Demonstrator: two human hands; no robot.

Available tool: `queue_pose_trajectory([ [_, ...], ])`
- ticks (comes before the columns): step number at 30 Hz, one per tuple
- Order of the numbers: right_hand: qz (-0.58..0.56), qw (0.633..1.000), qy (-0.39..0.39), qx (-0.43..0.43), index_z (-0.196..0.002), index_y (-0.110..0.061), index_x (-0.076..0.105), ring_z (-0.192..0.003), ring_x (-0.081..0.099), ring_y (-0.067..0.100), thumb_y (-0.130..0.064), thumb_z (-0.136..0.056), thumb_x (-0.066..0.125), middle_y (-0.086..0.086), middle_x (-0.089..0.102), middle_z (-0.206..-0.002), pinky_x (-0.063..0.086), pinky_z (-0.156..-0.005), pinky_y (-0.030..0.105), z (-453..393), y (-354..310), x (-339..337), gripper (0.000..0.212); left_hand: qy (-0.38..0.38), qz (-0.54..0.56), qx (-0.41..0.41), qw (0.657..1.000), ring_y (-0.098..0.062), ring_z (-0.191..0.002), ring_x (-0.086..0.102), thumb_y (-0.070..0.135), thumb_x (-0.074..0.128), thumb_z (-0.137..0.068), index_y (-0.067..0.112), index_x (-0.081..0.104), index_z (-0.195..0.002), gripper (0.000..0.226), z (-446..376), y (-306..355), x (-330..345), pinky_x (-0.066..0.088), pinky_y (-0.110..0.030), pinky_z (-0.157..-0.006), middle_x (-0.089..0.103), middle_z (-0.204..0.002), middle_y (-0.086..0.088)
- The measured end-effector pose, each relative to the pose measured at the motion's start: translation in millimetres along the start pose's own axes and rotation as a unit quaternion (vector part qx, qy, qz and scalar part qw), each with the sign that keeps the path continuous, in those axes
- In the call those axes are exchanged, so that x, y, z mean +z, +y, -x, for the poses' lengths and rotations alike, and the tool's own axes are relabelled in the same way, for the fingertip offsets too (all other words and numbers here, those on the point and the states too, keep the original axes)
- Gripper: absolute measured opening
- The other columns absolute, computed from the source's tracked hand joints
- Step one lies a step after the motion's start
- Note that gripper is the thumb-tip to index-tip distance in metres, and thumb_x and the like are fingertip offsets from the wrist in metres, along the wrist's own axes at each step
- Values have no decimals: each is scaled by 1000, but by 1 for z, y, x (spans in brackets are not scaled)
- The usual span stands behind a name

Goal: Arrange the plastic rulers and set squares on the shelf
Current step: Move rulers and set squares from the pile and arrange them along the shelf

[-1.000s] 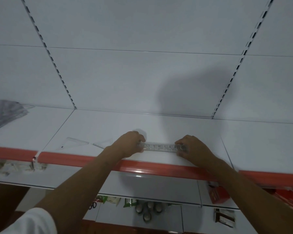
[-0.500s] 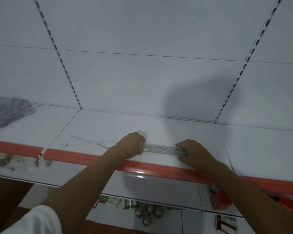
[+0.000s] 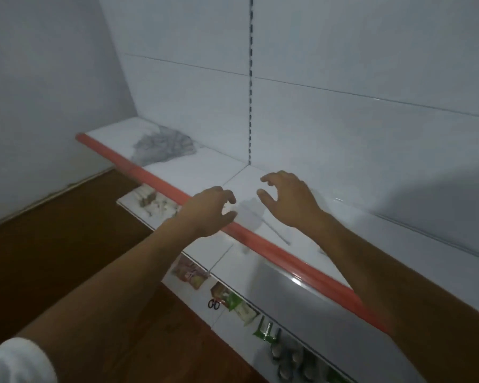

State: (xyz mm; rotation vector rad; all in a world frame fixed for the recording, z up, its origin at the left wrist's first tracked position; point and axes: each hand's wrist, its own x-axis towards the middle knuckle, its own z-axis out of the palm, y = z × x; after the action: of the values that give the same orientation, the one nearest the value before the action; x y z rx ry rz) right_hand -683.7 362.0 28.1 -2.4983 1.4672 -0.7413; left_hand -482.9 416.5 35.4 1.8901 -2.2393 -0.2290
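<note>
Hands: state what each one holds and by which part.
Nothing is held. The left hand and right hand hover with loosely curled fingers above the shelf.

Bare shelf (image 3: 194, 172) surface between grey bag (image 3: 163, 146) at left and set squares (image 3: 253, 214) under the hands, open air above, red lip (image 3: 274, 251) along front edge

glossy white shelf (image 3: 194, 172), clear plastic set square (image 3: 250, 214), dark wood floor (image 3: 53, 230).

White wall (image 3: 47, 78), dark brown floor (image 3: 53, 244), white slotted back panels (image 3: 343, 51), dim light
</note>
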Motion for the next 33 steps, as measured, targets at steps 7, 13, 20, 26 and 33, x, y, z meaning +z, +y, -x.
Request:
queue_pose_trajectory([
  [7,-9,988,-49,-146,-127,-21,53,-120,48,21,-46,-95,45,0,55,-128,37,-99,39,-90,-155,64,42,73,5,-149,986,-9,-91,50,40,56,-92,25,57,-121,32,81,-138,-61,42,-23,-76,57,-121,4],
  [13,-41,974,-74,-211,-126,-22,54,-112,55,22,-52,-93,43,1,58,-125,45,-96,43,-137,-272,117,46,83,-22,-252,964,-14,-100,56,41,56,-92,25,54,-125,37,142,-237,-103,48,-27,-80,54,-123,2],
  [20,-42,955,-120,-269,-131,-26,49,-121,50,18,-52,-94,44,-3,52,-134,43,-102,40,-174,-367,178,46,85,-17,-316,945,-18,-105,55,42,54,-94,23,51,-129,40,183,-317,-120,42,-27,-77,52,-126,0],
  [26,-60,932,-154,-323,-130,-25,49,-120,48,16,-49,-95,46,-3,53,-131,40,-103,39,-217,-427,242,43,75,-20,-364,928,-19,-104,55,42,53,-95,22,50,-130,40,183,-384,-123,40,-27,-74,53,-126,-1],
  [33,-87,920,-170,-341,-132,-24,48,-123,45,17,-47,-95,44,-1,50,-135,38,-105,40,-309,-465,298,43,87,-26,-400,912,-21,-106,55,37,53,-96,20,51,-130,38,135,-466,-150,48,-32,-86,53,-126,-3],
])
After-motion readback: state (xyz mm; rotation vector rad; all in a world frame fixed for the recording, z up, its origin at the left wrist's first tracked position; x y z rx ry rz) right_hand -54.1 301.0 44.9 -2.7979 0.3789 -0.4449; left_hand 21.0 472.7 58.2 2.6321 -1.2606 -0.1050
